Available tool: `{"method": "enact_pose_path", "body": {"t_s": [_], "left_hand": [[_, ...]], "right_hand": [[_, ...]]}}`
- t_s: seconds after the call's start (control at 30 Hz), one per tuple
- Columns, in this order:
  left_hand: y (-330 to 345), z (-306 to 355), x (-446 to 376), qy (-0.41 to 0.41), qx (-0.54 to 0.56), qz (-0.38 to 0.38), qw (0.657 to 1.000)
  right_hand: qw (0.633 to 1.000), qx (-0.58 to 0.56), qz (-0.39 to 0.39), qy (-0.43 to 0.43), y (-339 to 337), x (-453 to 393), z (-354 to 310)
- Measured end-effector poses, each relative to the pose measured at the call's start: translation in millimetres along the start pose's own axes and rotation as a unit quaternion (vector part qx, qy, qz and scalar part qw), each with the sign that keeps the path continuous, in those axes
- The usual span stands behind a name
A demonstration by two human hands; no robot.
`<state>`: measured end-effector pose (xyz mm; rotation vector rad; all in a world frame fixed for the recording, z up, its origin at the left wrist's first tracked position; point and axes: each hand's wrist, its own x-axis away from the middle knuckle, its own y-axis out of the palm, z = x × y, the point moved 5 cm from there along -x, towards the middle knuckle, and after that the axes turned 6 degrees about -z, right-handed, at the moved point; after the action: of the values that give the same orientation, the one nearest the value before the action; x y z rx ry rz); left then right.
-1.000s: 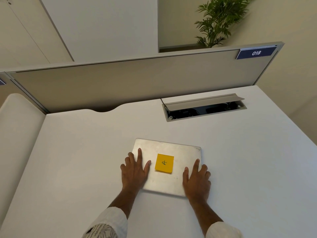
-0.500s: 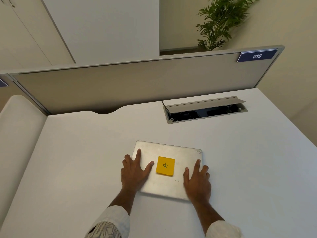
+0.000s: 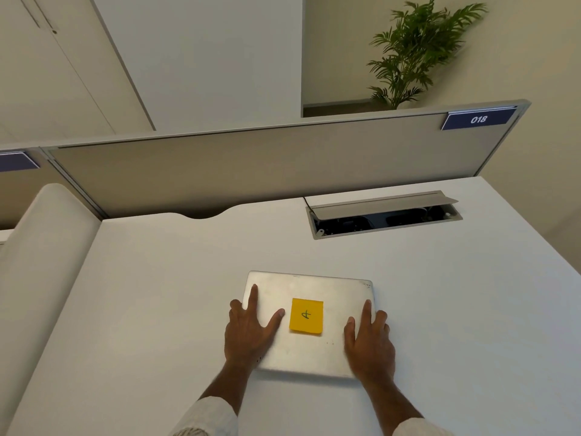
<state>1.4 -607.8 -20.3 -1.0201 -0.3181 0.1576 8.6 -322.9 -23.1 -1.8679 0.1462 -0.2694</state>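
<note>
A closed silver laptop [image 3: 311, 287] lies flat on the white desk [image 3: 157, 294], a little below the middle of the head view. A yellow sticky note [image 3: 306, 316] with a handwritten mark sits on the centre of its lid. My left hand [image 3: 250, 332] rests flat on the lid's left side with fingers spread and straight. My right hand [image 3: 369, 341] lies flat on the lid's right side, some fingers over the laptop's right edge. Neither hand grips anything.
An open cable hatch [image 3: 383, 215] with its flap raised is set into the desk behind the laptop. A grey partition screen [image 3: 267, 165] with a blue "018" label [image 3: 479, 119] bounds the far edge. A rounded cream panel [image 3: 41, 247] stands at left; a potted plant [image 3: 412, 51] is beyond.
Both hands have kept their places on the lid. The laptop sits a little lower in view as the camera tilted upward; nothing was picked up or opened.
</note>
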Motion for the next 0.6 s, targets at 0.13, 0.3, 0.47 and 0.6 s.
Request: {"method": "enact_pose_path", "body": {"t_s": [0.13, 0.3, 0.47, 0.6], "left_hand": [[-5, -1, 4, -0.014, 0.004, 0.015, 1.000], [-6, 1, 16, -0.029, 0.016, 0.028, 0.999], [0, -4, 24, -0.054, 0.023, 0.010, 0.998], [1, -9, 25, -0.062, 0.019, 0.012, 0.998]], "right_hand": [[0.999, 0.007, 0.001, -0.032, -11, -12, -8], [0.997, 0.028, -0.012, -0.072, -20, -26, -9], [0.995, 0.031, -0.022, -0.093, -15, -31, -9], [0.994, 0.033, -0.026, -0.097, -10, -34, -12]]}}
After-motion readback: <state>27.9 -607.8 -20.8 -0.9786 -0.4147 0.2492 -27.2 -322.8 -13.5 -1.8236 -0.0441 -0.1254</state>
